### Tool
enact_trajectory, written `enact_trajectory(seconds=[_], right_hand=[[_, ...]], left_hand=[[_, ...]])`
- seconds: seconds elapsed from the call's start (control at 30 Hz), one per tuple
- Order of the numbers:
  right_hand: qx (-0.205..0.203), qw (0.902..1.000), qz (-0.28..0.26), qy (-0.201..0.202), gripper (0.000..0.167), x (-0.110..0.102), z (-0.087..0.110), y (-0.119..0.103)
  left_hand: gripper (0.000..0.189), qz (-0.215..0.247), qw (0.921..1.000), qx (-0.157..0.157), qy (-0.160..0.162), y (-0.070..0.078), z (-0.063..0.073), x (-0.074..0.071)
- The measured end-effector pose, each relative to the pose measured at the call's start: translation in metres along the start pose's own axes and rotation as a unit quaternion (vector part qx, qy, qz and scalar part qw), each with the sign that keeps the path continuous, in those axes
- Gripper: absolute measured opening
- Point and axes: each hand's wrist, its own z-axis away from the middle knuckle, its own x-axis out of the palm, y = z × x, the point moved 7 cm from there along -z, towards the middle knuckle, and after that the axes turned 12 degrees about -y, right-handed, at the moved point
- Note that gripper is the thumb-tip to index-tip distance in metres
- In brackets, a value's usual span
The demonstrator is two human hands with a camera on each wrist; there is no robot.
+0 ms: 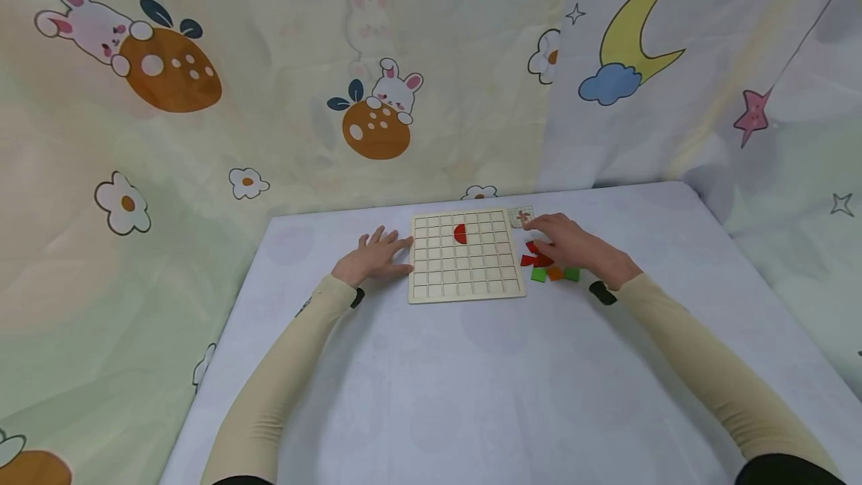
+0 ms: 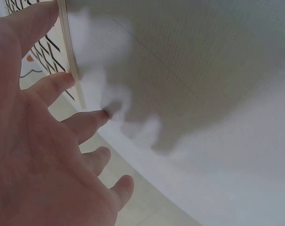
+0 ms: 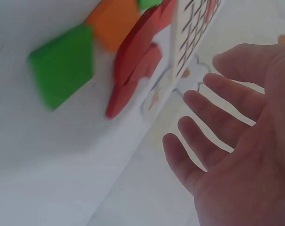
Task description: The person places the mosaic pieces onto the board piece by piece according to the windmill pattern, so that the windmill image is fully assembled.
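A pale wooden board (image 1: 465, 268) marked with a square grid lies flat on the table. On its upper part sits a red half-round piece (image 1: 461, 234). My left hand (image 1: 375, 257) rests at the board's left side; in the left wrist view its thumb and index fingertip touch the board's edge (image 2: 70, 52), the other fingers spread. To the right of the board, my right hand (image 1: 575, 244) hovers above loose red pieces (image 1: 527, 260), partly covering them. In the right wrist view its fingers are extended and apart, holding nothing. Nearby lie an orange piece (image 3: 115, 22) and green squares (image 3: 62, 66).
A small card (image 1: 518, 215) with a printed grid pattern lies at the board's upper right corner, beside my right fingertips. The white-covered table (image 1: 431, 388) reaches back to a patterned cloth backdrop (image 1: 458, 81).
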Motion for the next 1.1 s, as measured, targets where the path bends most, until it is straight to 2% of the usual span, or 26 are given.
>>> enact_trajectory(seconds=[0.33, 0.6, 0.83, 1.1], right_hand=[[0.051, 0.9983, 0.028, -0.009, 0.041, 0.003, 0.003, 0.03], [0.029, 0.9989, 0.034, -0.016, 0.034, 0.006, 0.004, 0.035], [0.051, 0.998, 0.032, -0.016, 0.034, 0.008, 0.006, 0.045], [0.066, 0.9967, 0.047, -0.003, 0.028, 0.005, 0.011, 0.043]], left_hand=[[0.074, -0.002, 1.0, -0.006, -0.006, -0.001, -0.003, 0.001], [0.075, -0.004, 0.9999, -0.007, -0.008, -0.001, -0.003, 0.001], [0.075, 0.007, 0.9999, -0.006, -0.008, 0.0, -0.002, 0.0], [0.075, 0.005, 0.9999, -0.006, -0.008, -0.002, -0.004, 0.002]])
